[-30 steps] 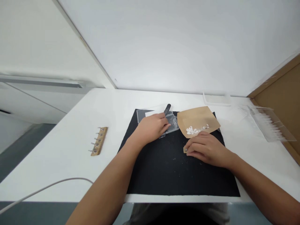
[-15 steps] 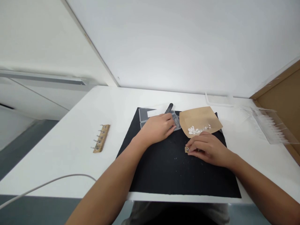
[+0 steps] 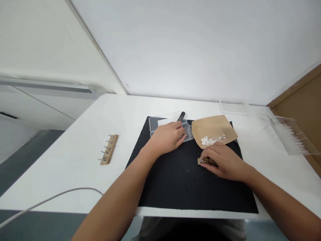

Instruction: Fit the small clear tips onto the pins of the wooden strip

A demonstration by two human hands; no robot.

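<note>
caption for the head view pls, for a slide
Left hand at a clear compartment box, right hand on a small wooden strip, over a black mat.

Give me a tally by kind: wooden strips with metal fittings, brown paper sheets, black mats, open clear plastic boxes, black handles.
Wooden strips with metal fittings: 2, one under the right hand
Brown paper sheet: 1
Black mat: 1
Open clear plastic box: 1
Black handle: 1
Total: 6
</note>
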